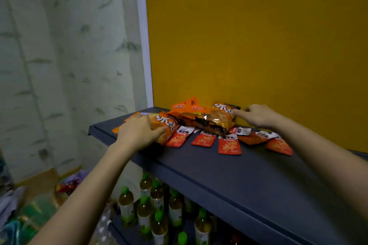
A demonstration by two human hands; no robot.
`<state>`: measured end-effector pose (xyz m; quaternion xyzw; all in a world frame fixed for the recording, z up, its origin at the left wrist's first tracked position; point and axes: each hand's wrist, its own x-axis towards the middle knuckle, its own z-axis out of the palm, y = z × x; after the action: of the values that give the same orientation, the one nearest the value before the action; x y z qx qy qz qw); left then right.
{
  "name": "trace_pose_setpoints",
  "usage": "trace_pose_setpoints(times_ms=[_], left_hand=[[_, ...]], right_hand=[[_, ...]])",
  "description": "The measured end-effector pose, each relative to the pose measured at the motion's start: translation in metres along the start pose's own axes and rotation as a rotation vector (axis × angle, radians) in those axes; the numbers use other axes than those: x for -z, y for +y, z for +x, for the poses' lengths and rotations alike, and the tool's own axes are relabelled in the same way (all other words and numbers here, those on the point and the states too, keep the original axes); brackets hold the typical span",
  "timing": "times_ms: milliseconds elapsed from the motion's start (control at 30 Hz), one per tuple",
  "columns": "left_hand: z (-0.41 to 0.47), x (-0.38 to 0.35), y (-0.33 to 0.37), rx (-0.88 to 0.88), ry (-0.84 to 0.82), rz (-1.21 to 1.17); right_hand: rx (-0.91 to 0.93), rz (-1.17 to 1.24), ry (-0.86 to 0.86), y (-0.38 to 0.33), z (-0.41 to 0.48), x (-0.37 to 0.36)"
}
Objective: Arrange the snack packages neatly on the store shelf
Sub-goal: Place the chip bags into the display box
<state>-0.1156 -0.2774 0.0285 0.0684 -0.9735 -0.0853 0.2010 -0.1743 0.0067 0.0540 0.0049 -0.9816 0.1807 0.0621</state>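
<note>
Head camera: gripping one orange snack bag (pixel 164 125) with the left hand (pixel 137 133), fingers curled over its top, thumb along its near side. Touching a second orange bag (pixel 222 116) with the right hand (pixel 256 115), index finger stretched to its end; pinched or merely pressed, cannot tell. Between the hands, more orange packs (pixel 186 105) heaped on the dark shelf (pixel 239 175). Just nearer than the hands, a loose row of small red packets (pixel 229 146). Under the left forearm, green-capped bottles (pixel 157 201). Behind the right hand, a yellow panel (pixel 258 36).

orange snack packages (pixel 201 123) jumbled on shelf (pixel 229 169)
</note>
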Motion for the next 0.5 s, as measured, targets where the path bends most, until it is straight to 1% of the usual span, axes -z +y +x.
trace_pose_setpoints(times_ms=[67, 133, 267, 333, 500], left_hand=[[0.029, -0.006, -0.010, 0.011, -0.127, -0.053], [0.053, -0.011, -0.019, -0.007, -0.234, -0.102], [0.089, -0.021, -0.036, -0.091, -0.464, -0.334], [0.101, -0.027, -0.041, -0.122, -0.530, -0.398], [0.120, -0.040, -0.053, -0.176, -0.610, -0.533]], right_hand=[[-0.088, 0.084, 0.042, -0.012, 0.014, -0.008], [-0.179, 0.134, 0.038, -0.025, 0.025, -0.017], [-0.314, 0.221, 0.033, -0.045, 0.042, -0.037], [-0.363, 0.267, 0.025, -0.053, 0.047, -0.048], [-0.438, 0.462, 0.048, -0.066, 0.057, -0.066]])
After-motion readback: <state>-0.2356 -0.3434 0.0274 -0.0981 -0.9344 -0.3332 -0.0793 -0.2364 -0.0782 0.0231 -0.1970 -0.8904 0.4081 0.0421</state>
